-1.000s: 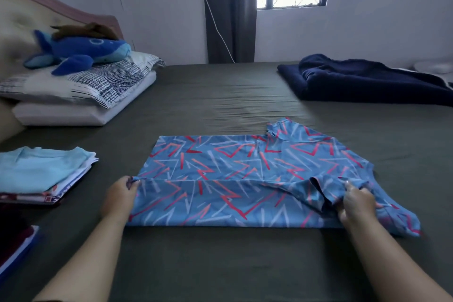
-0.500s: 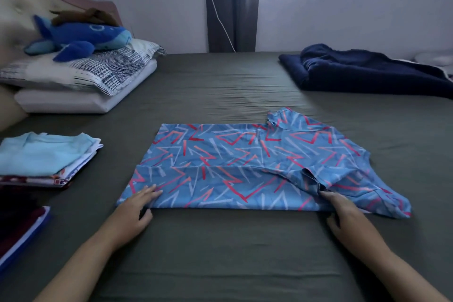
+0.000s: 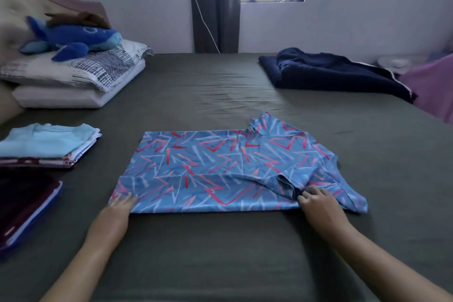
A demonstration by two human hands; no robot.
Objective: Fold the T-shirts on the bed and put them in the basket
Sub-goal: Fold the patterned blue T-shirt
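A blue T-shirt with red and white zigzag marks (image 3: 220,162) lies flat in the middle of the bed, its near long edge folded over towards the far side. My left hand (image 3: 120,206) rests with straight fingers on the shirt's near left corner. My right hand (image 3: 316,200) has its fingers on the folded sleeve at the near right, where the cloth bunches; whether it pinches the cloth is unclear. No basket is in view.
A stack of folded shirts (image 3: 46,144) topped by a light blue one sits at the left, a dark folded pile (image 3: 22,206) nearer. Pillows (image 3: 81,76) with a blue plush whale (image 3: 71,39) lie far left. A navy blanket (image 3: 335,73) and purple cloth (image 3: 434,88) lie far right.
Both hands let go of the folded-over edge they gripped and slid back to the shirt's near edge. The fold now lies flat. The left hand went from gripping to flat.
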